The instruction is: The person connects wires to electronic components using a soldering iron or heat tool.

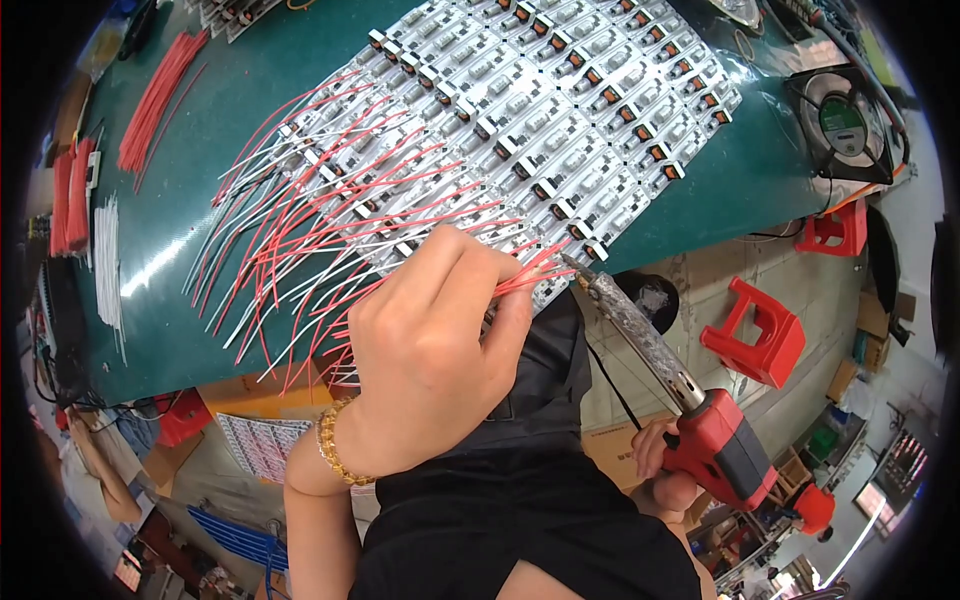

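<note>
My left hand (425, 345), with a beaded bracelet at the wrist, pinches thin red wires (522, 278) at the near corner of a large panel of small circuit boards (530, 105). In my right hand (662, 470) is a soldering iron (725, 450) with a red and black pistol grip. Its tip points up and left, close to the ends of the pinched wires; whether it touches them I cannot tell. Many red and white wires (270, 230) fan out over the panel's left side and hang off it. My left fingertips are partly hidden behind the hand.
The panel lies on a green tabletop (260, 60). To the left are red wire bundles (158, 110) and a white wire bundle (107, 260). A black fan (840, 120) stands at the right end. Red stools (758, 332) and boxes are on the floor. Another person's arm (105, 470) shows at far left.
</note>
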Tool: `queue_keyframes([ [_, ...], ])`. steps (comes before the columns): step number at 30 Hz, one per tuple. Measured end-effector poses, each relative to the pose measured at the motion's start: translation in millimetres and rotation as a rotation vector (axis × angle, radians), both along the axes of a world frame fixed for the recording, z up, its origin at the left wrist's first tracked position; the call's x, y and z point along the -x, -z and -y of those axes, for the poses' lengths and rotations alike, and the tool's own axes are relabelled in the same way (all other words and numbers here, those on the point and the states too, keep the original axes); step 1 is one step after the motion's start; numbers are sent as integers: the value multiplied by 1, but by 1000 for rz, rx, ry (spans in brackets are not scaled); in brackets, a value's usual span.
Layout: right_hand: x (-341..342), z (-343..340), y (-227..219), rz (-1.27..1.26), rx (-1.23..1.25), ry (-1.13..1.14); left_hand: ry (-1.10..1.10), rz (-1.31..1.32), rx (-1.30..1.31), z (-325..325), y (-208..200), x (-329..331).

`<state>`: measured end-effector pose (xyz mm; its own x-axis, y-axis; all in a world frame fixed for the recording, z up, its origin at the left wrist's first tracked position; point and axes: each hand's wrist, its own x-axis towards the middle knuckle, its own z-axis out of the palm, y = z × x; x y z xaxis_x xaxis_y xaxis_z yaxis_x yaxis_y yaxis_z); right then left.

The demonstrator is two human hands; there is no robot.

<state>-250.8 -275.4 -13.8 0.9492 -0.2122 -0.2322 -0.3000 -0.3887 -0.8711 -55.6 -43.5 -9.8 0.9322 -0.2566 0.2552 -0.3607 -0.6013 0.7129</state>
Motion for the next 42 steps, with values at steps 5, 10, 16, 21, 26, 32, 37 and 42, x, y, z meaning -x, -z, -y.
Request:
queue_keyframes([
  [5,-4,0,-1,0,78,-84,-16,52,-39,3,3,1],
  [10,17,-5,10,24,276,170,-17,47,-45,1,2,1],
  [16,5,1,-2,-89,133,152,-14,65,-46,2,1,1],
  [21,-14,-13,-16,-39,-359,172,14,-2,-57,1,-1,3],
  [26,-14,-17,-2,206,-498,127,-13,25,-17,6,-10,5],
  [32,20,0,7,-68,60,224,29,61,-48,11,-1,8],
  [37,11,9,4,-72,-348,91,50,17,-41,12,-2,5],
  [42,34,15,36,70,-93,10,24,35,-60,10,-2,7],
])
